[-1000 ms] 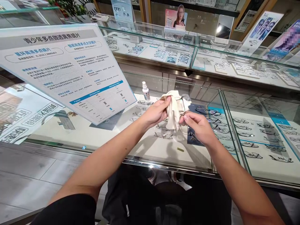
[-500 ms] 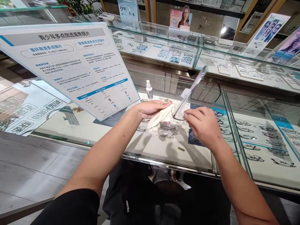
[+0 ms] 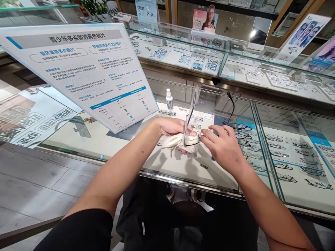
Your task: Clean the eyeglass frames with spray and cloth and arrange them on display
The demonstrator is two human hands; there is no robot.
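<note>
Where the dark lap meets the counter, a small gold stick lies under or on the glass (I cannot tell which), on the near side of both hands. Just beyond it, the left hand comes in from the left with its thumb on top of a cream cloth and fingertips showing beneath, so the cloth is clasped between them. Opposite it, the right hand has its fingertips together on the glasses, seemingly near the middle of the front. The relation that matters most, I judge, is how that front lies from the right fingers: it runs sideways, leftward from the pinch, so that its left rim reaches the cloth and appears to touch it, though whether the lens sits inside a fold is hidden. Both temples rise up and away from the person, the left one in a clear sleeve, the right one bare and black, standing beyond the right knuckles. The right hand is thus nearer to the bulk of the glasses, the left to that one rim, and the sleeved temple stands upright just in front of the left thumb. Past the hands, a white bottle stands upright near a tilted sign; more frames lie to the right, and farthest back runs another glass case.
</note>
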